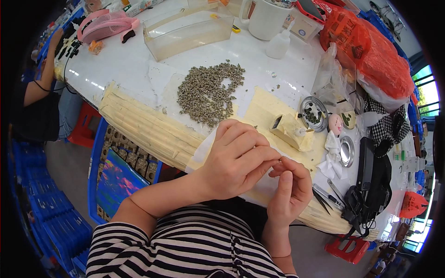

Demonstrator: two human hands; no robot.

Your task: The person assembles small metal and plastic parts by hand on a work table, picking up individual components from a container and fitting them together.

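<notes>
Over white table's near edge, holds left hand, pinched closed on seemingly one tiny piece, against right hand, loosely curled with thumb apart, probably for steadiness, with heap of small metallic parts just beyond, within easy reach.

Worn at the left of a side-by-side pair on a person's head, a wide fisheye camera looks steeply down and forward, past a striped shirt, onto a cluttered counter. The left hand and right hand fall close below the lens, by the counter's near edge, which runs aslant and bowed. The sweep takes in floor beyond that edge and a window at far right.
</notes>
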